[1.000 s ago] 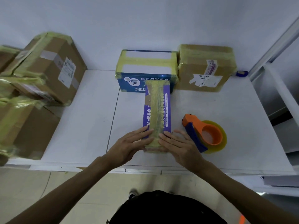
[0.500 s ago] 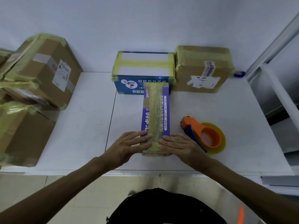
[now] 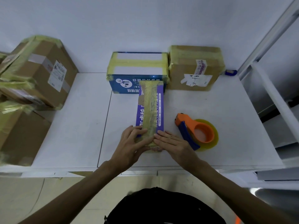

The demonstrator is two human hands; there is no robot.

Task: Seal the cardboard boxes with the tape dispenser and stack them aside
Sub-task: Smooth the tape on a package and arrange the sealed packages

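A long narrow purple box (image 3: 150, 107) lies lengthwise on the white table (image 3: 77, 126), with a yellowish tape strip running down its top. My left hand (image 3: 131, 143) and my right hand (image 3: 171, 143) press flat on the tape at the box's near end, fingers straight. The orange and blue tape dispenser (image 3: 195, 131) with its yellow roll lies on the table just right of my right hand, untouched.
A taped blue and white box (image 3: 137, 70) and a taped brown box (image 3: 195, 67) stand against the back wall. Several taped brown boxes (image 3: 32, 75) are piled at the left. White shelving (image 3: 275, 94) rises on the right. A small blue object (image 3: 231, 72) lies in the back corner.
Both hands have slid a little toward the near end of the purple box while pressing on the tape. The dispenser has not moved.
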